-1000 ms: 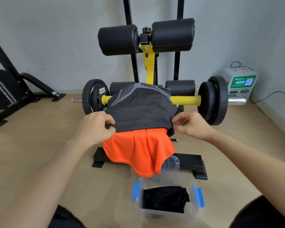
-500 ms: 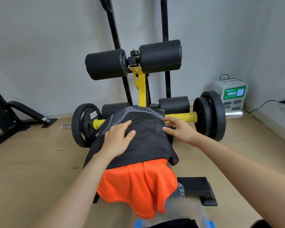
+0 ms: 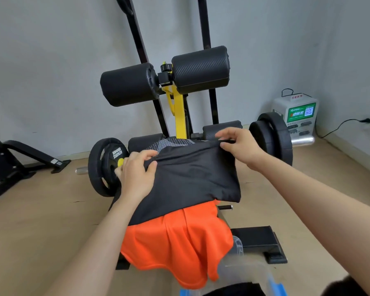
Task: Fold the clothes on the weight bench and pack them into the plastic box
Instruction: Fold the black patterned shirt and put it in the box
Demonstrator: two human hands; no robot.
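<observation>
A black garment [image 3: 190, 180] with a grey patterned panel lies on the weight bench, over an orange garment [image 3: 179, 244] that hangs off the near end. My left hand [image 3: 137, 174] grips the black garment's far left edge, thumb on top of the fabric. My right hand [image 3: 237, 144] pinches its far right corner and lifts it slightly. The clear plastic box [image 3: 246, 272] with blue latches shows blurred at the bottom edge, with dark clothing inside.
The bench frame's black base [image 3: 263, 242] sits on the wooden floor. Black weight plates [image 3: 271, 137] flank the bench on a yellow bar, with padded rollers [image 3: 165, 80] above. A white machine [image 3: 297, 116] stands by the right wall. Another black frame [image 3: 30, 154] stands left.
Both hands moved from the garment's near edge to its far end; the left went from lying flat to gripping the left edge, the right now pinches the far corner. The view tilted up.
</observation>
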